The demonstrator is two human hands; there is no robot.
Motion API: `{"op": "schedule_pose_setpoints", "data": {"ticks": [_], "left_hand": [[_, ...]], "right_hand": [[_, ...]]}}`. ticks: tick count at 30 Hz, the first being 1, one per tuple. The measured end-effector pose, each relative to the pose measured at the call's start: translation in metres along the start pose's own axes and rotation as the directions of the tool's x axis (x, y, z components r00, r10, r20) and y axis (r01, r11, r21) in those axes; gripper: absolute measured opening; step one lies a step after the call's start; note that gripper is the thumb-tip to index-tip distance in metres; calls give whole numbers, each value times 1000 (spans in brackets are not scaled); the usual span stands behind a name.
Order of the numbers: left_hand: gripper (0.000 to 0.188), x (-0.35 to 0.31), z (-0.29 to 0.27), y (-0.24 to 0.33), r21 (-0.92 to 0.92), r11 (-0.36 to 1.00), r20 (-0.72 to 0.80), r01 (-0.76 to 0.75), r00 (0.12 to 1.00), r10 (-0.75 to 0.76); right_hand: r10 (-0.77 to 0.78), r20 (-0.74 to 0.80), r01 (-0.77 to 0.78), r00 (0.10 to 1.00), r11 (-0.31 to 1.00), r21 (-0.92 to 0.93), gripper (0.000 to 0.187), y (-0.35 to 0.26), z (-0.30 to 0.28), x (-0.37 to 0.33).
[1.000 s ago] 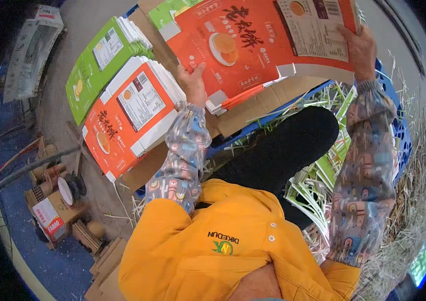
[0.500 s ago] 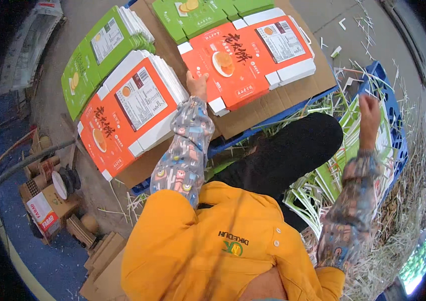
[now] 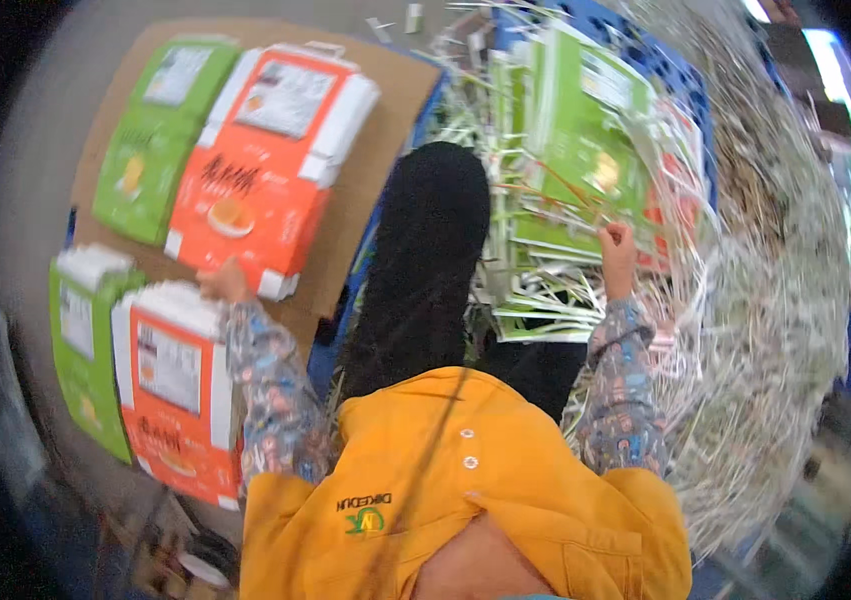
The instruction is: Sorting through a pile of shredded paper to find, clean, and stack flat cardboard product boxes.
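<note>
My left hand (image 3: 225,281) rests at the near end of an orange-red stack of flat carton blanks (image 3: 255,165), its blurred fingers looking spread. Just below that hand is a second orange-red stack of blanks (image 3: 170,440) with white flaps. My right hand (image 3: 618,250) is over a pile of green carton blanks (image 3: 570,150), finger and thumb pinched together. Thin orange and white strips (image 3: 555,205) run up to those fingertips; whether they are gripped I cannot make out. Patterned sleeves cover both forearms.
Two green stacks of blanks, one farther (image 3: 150,180) and one nearer (image 3: 85,370), stand left of the orange-red ones on brown cardboard (image 3: 350,215). Shredded paper strips (image 3: 755,370) heap up on the right. A blue plastic pallet (image 3: 670,60) edges the green pile.
My view has swung right, bringing the green pile and paper strips toward the middle. The right hand has come down to the strips over that pile. My left hand stays by the orange-red stacks.
</note>
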State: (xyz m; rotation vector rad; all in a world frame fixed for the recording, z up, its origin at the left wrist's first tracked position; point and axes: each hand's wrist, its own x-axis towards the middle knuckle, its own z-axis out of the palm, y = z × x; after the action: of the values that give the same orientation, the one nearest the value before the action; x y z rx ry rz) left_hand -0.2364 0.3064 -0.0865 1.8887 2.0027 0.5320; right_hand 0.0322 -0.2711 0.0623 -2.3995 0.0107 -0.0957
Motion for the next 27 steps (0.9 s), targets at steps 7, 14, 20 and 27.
{"op": "schedule_pose_setpoints", "data": {"ticks": [7, 14, 20, 27], "left_hand": [[72, -63, -13, 42, -144, 931, 12, -335, 940, 340], [60, -117, -34, 76, -229, 840, 278, -492, 794, 541], [50, -136, -47, 65, -271, 880, 433, -390, 767, 473], [48, -118, -49, 63, -304, 895, 380, -327, 820, 429]], "right_hand": [[-41, -164, -7, 986, 959, -285, 52, 38, -29, 20], [13, -141, -79, 990, 874, -479, 81, 76, -37, 123], [226, -110, -242, 968, 723, -648, 98, 115, -59, 174], [344, 349, -82, 872, 805, -588, 91, 72, -53, 123]]}}
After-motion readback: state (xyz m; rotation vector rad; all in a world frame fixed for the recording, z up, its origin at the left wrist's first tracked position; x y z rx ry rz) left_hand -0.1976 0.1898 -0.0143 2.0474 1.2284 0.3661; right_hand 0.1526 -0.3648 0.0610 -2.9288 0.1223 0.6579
